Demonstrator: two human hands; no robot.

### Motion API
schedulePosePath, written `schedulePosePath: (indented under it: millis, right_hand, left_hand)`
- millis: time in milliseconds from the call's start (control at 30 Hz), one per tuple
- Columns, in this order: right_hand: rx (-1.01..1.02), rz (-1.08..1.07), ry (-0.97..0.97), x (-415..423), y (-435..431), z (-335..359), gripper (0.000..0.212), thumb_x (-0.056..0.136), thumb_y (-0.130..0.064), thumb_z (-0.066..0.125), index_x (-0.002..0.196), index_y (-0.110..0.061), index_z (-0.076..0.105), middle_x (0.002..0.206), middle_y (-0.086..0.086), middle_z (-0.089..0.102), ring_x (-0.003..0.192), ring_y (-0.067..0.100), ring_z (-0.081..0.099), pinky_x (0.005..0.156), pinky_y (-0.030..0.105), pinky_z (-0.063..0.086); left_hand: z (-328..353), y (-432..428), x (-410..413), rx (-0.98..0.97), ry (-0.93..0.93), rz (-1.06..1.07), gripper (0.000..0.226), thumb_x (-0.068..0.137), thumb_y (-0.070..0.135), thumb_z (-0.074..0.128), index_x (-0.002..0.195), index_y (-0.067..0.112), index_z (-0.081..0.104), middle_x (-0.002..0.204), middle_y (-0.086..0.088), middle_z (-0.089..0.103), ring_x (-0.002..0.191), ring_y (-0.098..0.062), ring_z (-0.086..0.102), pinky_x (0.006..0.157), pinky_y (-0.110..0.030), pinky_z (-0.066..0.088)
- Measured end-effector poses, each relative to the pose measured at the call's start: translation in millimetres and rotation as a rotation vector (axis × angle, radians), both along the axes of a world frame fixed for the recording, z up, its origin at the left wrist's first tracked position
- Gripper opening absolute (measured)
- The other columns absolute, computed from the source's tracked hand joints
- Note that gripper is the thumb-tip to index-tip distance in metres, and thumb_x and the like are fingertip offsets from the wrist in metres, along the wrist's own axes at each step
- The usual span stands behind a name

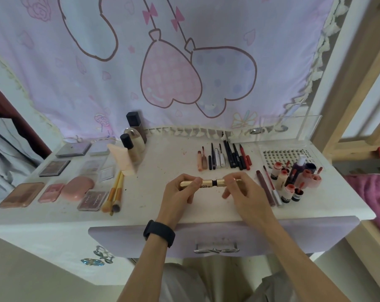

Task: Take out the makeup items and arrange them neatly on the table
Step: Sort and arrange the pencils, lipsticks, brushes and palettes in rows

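**Gold tube held in both hands over table centre**

Item under handling: a slim gold metallic cylindrical tube (pixel 207 184), lying horizontal over the front middle of the white tabletop (pixel 162 162). Contact with the tabletop cannot be determined. The tube's finish is smooth and glossy. Dark lettering shows on the longer section, partly covered. A narrow black neck is exposed between that section and the shorter gold cap end.

The left hand (pixel 180 192), with a black band (pixel 159 234) at the wrist, has its fingers curled round the longer section. The right hand (pixel 242 192) pinches the cap end between thumb and fingertips.

Flat palettes (pixel 53 167) lie to the left, with yellow-handled brushes (pixel 116 190) beside them. Slim pencils (pixel 234 158) lie in a row behind. Small red-capped bottles (pixel 282 177) stand to the right.
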State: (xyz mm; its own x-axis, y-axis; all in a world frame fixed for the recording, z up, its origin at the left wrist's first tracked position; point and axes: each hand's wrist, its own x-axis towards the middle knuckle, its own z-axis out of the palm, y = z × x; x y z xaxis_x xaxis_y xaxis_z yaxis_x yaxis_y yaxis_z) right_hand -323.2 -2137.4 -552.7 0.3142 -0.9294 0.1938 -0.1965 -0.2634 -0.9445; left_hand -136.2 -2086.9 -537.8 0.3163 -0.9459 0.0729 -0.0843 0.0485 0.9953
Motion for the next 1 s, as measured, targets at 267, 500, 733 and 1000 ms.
schedulePosePath:
  millis: [267,500,733,1000]
  right_hand:
    - [-0.038,-0.077,-0.197,-3,1,-8,0.024,0.11,-0.019,0.039,0.109,-0.033,0.058,0.088,-0.011,0.063,0.053,0.009,0.04,0.048,0.02,0.035]
    - [-0.105,-0.098,-0.085,0,2,-8,0.021,0.108,-0.029,0.039,0.113,-0.032,0.059,0.09,-0.019,0.062,0.063,0.0,0.052,0.06,0.017,0.038]
    - [-0.195,-0.141,-0.087,2,4,-8,0.019,0.107,-0.02,0.041,0.108,-0.031,0.056,0.086,-0.013,0.058,0.064,-0.007,0.046,0.063,0.013,0.037]
    - [-0.271,-0.171,-0.119,5,5,-14,0.017,0.107,-0.018,0.04,0.113,-0.018,0.056,0.086,-0.005,0.054,0.068,0.006,0.046,0.066,0.026,0.037]
  left_hand:
    - [-2,-1,0,-0.024,0.075,-0.008,0.024,0.096,0.025,0.063,0.077,0.011,0.062,0.054,0.008,0.041,0.051,-0.009,0.034,0.051,-0.019,0.033]
    - [-2,-2,4,-0.047,0.164,-0.01,0.025,0.09,0.029,0.067,0.069,0.017,0.061,0.053,0.007,0.039,0.05,-0.01,0.032,0.05,-0.02,0.032]
    - [-2,-2,3,-0.042,0.179,-0.026,0.027,0.094,0.022,0.065,0.068,0.018,0.062,0.053,0.008,0.04,0.05,-0.008,0.033,0.049,-0.017,0.031]
    - [-2,-3,4,-0.04,0.214,-0.02,0.027,0.089,0.026,0.07,0.064,0.022,0.062,0.053,0.008,0.039,0.048,-0.008,0.032,0.048,-0.017,0.031]
